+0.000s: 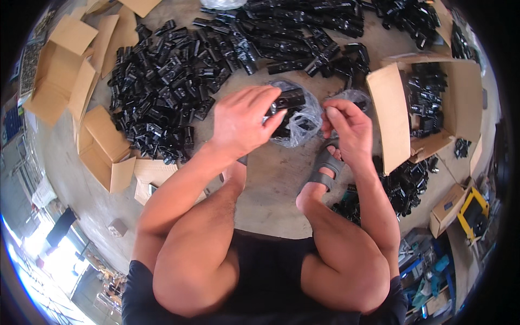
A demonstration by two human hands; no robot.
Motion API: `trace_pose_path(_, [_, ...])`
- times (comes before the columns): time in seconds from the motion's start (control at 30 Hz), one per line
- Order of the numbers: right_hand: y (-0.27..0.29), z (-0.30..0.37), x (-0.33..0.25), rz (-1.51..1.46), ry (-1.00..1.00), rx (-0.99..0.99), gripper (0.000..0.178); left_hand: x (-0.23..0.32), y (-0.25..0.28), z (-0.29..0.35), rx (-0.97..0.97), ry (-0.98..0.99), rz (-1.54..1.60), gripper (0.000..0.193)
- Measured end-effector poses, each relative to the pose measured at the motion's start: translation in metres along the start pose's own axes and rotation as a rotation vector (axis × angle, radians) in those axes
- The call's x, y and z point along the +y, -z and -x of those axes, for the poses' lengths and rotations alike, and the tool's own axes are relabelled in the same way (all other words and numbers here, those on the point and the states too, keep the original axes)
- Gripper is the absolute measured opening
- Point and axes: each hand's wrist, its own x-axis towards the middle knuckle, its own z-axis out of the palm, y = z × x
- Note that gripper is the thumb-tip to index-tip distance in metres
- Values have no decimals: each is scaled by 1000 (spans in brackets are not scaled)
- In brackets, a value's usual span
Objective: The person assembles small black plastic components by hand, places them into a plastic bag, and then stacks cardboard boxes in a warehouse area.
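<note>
My left hand is closed around a black, glossy, tube-like plastic part, thumb below and fingers above. It hangs over the mouth of a clear plastic bag, which stands on the floor between my feet with more black parts inside. On the bag's right side, my right hand has its thumb and fingertips pinched together at the bag's edge. The exact grip there is partly hidden by the fingers.
A big heap of black parts lies at the left, and longer wrapped ones lie at the far side. An open carton with black parts stands at the right. Other cartons sit at the left. My sandalled foot is close to the bag.
</note>
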Motion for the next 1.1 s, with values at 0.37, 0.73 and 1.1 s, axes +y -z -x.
trace_pose_path(0.37, [-38,7,-46,373,322,-93,19,5,-5,3,-40,-45,-61,43])
trace_pose_path(0.73, [-39,-9,-21,928,963,-101,30,15,-2,1,-75,-52,-72,51])
trace_pose_path(1.1, [-39,-11,-18,1060,1029,-148,34,14,-5,4,-45,-62,-103,47])
